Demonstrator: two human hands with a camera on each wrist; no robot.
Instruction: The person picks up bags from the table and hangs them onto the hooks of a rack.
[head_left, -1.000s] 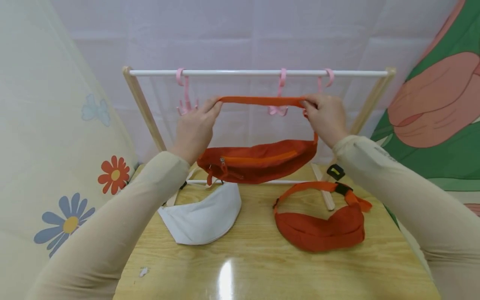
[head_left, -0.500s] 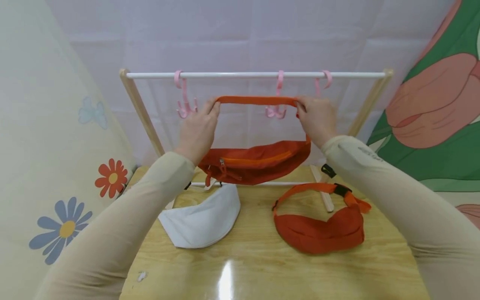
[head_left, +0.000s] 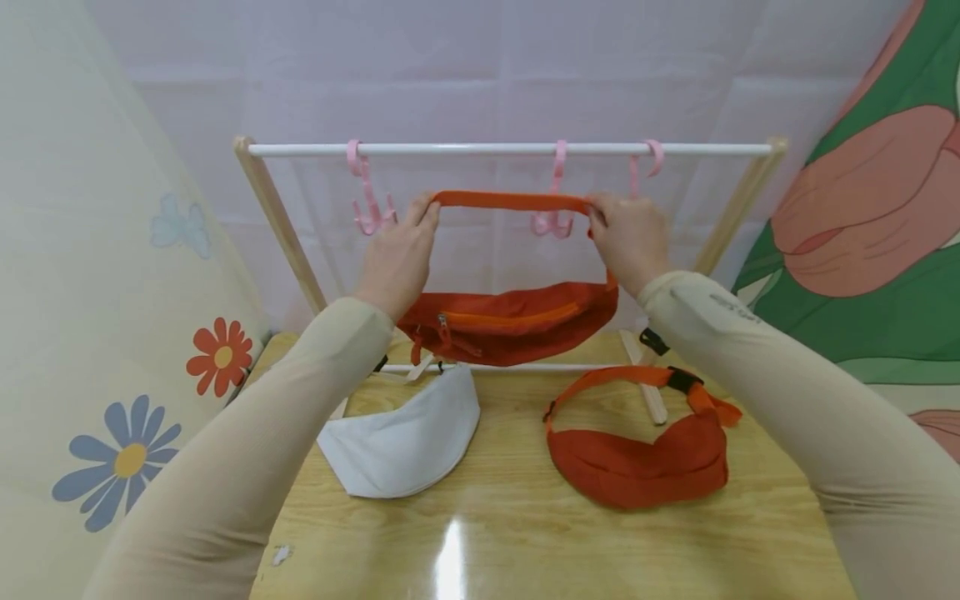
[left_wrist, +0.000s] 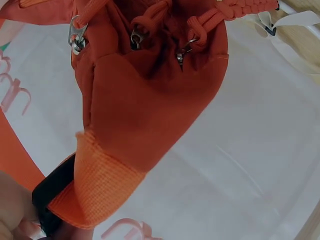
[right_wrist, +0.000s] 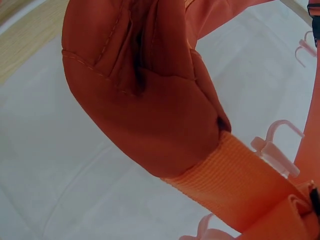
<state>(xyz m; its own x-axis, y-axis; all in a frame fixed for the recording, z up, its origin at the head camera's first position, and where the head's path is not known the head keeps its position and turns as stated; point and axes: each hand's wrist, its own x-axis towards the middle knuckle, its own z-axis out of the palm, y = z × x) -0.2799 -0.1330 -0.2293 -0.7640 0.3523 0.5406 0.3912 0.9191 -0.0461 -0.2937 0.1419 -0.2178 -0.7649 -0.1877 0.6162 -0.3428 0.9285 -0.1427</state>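
Both hands hold a rust-red waist bag (head_left: pixel 510 325) in the air in front of the rack. My left hand (head_left: pixel 397 260) pinches one end of its orange strap (head_left: pixel 510 201), and my right hand (head_left: pixel 632 242) pinches the other. Between them the strap runs nearly level, with the bag hanging below, its zipper side towards me. Seen by the left wrist camera, a black buckle (left_wrist: pixel 55 192) sits by the left fingers, and corded zipper pulls (left_wrist: pixel 152 19) dangle from the bag. In the right wrist view, orange webbing (right_wrist: pixel 235 180) joins the bag's end.
Pink hooks (head_left: pixel 371 200) hang from the white rail (head_left: pixel 465 150) of a wooden-sided rack (head_left: pixel 279 225). On the table (head_left: pixel 540 542) lie a white waist bag (head_left: pixel 408 442) at left and another red waist bag (head_left: pixel 637 471) at right.
My right hand has shifted slightly left, bringing the hands a little closer together, and the held bag moved slightly left with it. Both hands keep their hold on the strap.
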